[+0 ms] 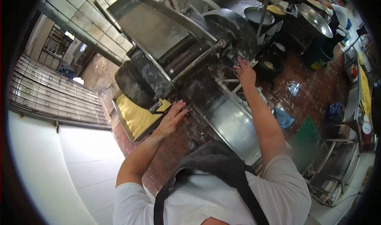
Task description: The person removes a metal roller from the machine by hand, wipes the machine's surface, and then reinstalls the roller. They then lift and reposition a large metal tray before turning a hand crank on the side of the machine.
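A dark, worn machine with rollers (190, 60) and a sloped metal feed tray (152, 26) stands in front of me; it looks like a dough sheeter. My left hand (173, 117) is at its lower left corner, fingers stretched out, with nothing visible in them. Close beside that hand lies a slab of yellow dough (135, 115) on a tray. My right hand (247, 74) reaches to the machine's right end, fingers extended near the roller shaft fittings (229, 55). Between my arms, a smooth metal sheet (228, 119) slopes down toward my apron (210, 157).
Black buckets (272, 60) and a large metal bowl (314, 20) stand at the back right. A blue bag (283, 117) and a green perforated mat (307, 133) lie right on the wet brick floor (293, 88). Another person (340, 16) is at the far right.
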The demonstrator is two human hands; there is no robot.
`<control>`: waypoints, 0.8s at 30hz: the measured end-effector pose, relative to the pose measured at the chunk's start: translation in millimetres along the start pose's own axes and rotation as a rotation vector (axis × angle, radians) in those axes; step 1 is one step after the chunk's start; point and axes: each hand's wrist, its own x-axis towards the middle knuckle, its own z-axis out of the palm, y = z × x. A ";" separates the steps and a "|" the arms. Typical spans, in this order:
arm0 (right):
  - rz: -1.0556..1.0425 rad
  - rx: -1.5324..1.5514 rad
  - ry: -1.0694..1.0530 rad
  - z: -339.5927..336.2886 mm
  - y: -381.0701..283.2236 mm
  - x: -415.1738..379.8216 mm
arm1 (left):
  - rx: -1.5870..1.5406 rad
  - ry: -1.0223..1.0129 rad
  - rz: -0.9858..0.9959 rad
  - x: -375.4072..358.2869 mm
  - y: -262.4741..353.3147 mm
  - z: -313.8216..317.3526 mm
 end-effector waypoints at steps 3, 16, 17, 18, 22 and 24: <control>0.029 -0.083 0.061 63.5 43.7 21.6 | -0.115 0.069 0.000 19.5 -5.1 5.5; -0.192 -0.017 0.112 -29.5 -29.1 -8.8 | 0.126 -0.028 -0.097 15.1 13.4 0.0; -0.191 -0.017 0.112 -23.5 -22.1 -8.3 | 0.105 -0.021 -0.069 13.0 9.1 -1.2; -0.223 -0.022 0.111 -14.2 -12.3 -7.8 | 0.089 -0.037 -0.037 10.2 6.2 -1.4; -0.156 0.060 0.081 -6.5 1.7 -5.2 | -0.052 0.036 -0.102 7.3 7.2 -3.9; -0.023 0.067 0.109 3.4 -2.2 -1.4 | 0.026 0.007 -0.063 16.0 10.4 -12.6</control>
